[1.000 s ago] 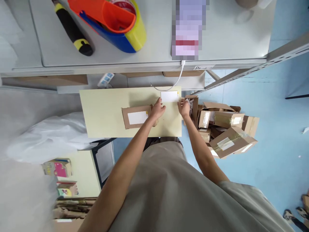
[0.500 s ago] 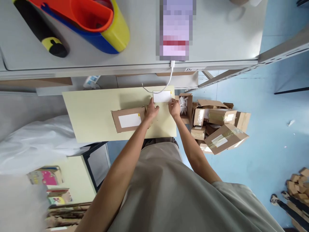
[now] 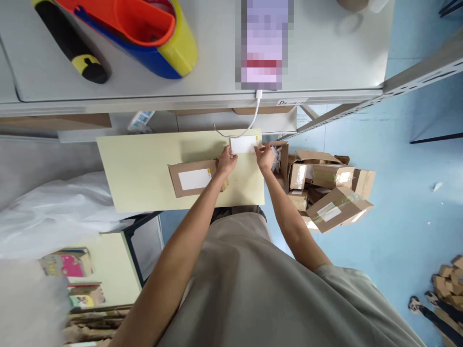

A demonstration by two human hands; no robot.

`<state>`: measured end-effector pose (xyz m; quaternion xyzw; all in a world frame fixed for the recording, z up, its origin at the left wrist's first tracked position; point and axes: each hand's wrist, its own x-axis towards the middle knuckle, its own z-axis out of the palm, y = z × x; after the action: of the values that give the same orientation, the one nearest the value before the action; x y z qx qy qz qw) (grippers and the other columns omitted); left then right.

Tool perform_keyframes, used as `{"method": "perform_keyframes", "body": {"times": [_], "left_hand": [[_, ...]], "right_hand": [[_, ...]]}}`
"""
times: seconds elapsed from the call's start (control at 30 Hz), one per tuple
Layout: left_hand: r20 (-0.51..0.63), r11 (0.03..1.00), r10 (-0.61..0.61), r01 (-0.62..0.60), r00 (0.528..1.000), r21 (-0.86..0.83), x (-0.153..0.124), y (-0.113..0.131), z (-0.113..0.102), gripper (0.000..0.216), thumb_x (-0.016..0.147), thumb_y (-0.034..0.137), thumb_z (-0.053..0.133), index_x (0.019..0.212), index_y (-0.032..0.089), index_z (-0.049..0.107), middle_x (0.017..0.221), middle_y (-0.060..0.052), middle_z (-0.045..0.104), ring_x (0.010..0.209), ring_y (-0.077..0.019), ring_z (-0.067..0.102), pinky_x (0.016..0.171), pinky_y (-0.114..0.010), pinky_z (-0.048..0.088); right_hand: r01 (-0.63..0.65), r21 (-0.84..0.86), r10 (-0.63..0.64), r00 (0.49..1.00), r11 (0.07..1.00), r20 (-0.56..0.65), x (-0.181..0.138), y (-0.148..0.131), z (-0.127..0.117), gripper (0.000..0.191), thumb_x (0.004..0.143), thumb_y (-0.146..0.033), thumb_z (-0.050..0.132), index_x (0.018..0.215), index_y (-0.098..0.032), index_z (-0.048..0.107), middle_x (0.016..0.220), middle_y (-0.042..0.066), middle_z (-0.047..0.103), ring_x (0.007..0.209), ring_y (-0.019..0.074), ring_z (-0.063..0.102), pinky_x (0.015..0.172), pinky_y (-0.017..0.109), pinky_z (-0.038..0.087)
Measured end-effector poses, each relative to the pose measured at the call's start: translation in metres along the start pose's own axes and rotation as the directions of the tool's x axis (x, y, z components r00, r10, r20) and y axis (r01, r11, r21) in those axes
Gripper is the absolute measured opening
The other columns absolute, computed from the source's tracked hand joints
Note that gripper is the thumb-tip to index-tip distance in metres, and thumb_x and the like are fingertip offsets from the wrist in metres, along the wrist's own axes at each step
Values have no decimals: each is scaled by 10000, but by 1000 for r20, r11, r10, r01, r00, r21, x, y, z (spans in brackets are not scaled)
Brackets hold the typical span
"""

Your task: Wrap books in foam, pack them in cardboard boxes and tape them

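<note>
your left hand (image 3: 227, 163) and right hand (image 3: 265, 156) grasp the white label (image 3: 243, 144) near the surface's (image 3: 141, 168) far right corner, seemingly unfinished with it, while the cardboard box (image 3: 193, 166) nearby already bears a sticker (image 3: 194, 180).

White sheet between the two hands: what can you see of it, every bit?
The white sheet is a small rectangle, paper-like, with a yellow mark at its far right corner. It appears flat, over the pale yellow tabletop near the far edge. The left hand is at its near left corner, the right hand at its near right; whether they grip it is unclear.
</note>
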<state>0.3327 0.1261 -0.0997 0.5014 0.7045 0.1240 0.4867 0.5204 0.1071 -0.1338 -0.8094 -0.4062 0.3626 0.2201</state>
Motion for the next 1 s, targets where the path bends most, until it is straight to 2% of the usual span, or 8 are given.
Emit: {"method": "perform_keyframes", "body": {"times": [0.27, 0.43, 0.53, 0.63, 0.77, 0.87, 0.93, 1.0], "left_hand": [[32, 1000, -14, 14, 999, -16, 1, 4, -3, 686, 937, 136, 632, 1621, 169, 589, 1499, -152, 760, 1246, -305, 780, 1138, -430, 593], [47, 1000, -10, 10, 999, 0, -1, 6, -1, 642, 947, 163, 615, 1589, 180, 612, 1440, -138, 787, 1255, -298, 777, 1121, -411, 593], [11, 999, 11, -11, 1000, 53, -3, 9, -2, 591, 950, 165, 622, 1540, 180, 653, 1452, -136, 780, 1360, -303, 726, 1184, -415, 550], [-24, 994, 38, -35, 999, 108, -4, 18, -6, 510, 995, 253, 654, 1494, 154, 693, 1518, -166, 745, 1421, -317, 688, 1229, -413, 510], [-110, 987, 117, -104, 987, 121, -3, 37, -22, 491, 1009, 485, 728, 1365, 151, 780, 1457, -172, 785, 1384, -334, 717, 1190, -398, 529], [-202, 980, 110, -72, 973, 188, 1, 48, -41, 359, 993, 500, 738, 1154, 196, 839, 1283, -110, 858, 1251, -302, 778, 1107, -353, 554], [-263, 974, 86, -25, 961, 226, 4, 50, -56, 266, 1000, 433, 710, 1040, 204, 838, 1183, -91, 877, 1161, -280, 800, 1053, -332, 561], [-319, 972, 63, 14, 946, 236, 6, 49, -70, 242, 1004, 398, 681, 984, 204, 826, 1127, -91, 880, 1115, -273, 805, 1015, -326, 564]], "right_hand": [[37, -66, -38, 999, 997, -18, -1, -4, 4, 228, 1093, -357, 670, 1217, -182, 750, 1288, 178, 785, 1144, 285, 763, 995, 364, 587], [30, -9, -30, 999, 1000, 14, -7, -13, 1, 243, 1120, -419, 640, 1079, -206, 751, 1165, 147, 828, 1065, 275, 783, 942, 347, 591], [63, -10, -63, 996, 998, 66, -12, -20, -5, 297, 1157, -415, 591, 1096, -187, 771, 1135, 156, 837, 1029, 276, 805, 957, 349, 592], [132, 14, -133, 990, 991, 56, -22, -29, -8, 343, 1184, -410, 537, 1196, -178, 790, 1246, 173, 826, 1033, 274, 821, 998, 365, 611], [242, 180, -251, 968, 953, 28, -40, -43, 1, 426, 1179, -507, 526, 1286, -202, 804, 1341, 149, 796, 971, 230, 810, 963, 339, 641], [319, 413, -386, 918, 853, 87, -51, -53, 16, 487, 1128, -628, 575, 1259, -235, 830, 1364, 117, 781, 984, 205, 795, 891, 303, 657], [284, 511, -410, 899, 811, 153, -52, -57, 24, 501, 1111, -651, 581, 1206, -235, 843, 1351, 102, 787, 958, 191, 794, 876, 301, 662], [196, 522, -345, 917, 830, 202, -47, -58, 30, 480, 1117, -621, 581, 1094, -218, 840, 1238, 85, 821, 889, 173, 789, 873, 294, 654]]}}
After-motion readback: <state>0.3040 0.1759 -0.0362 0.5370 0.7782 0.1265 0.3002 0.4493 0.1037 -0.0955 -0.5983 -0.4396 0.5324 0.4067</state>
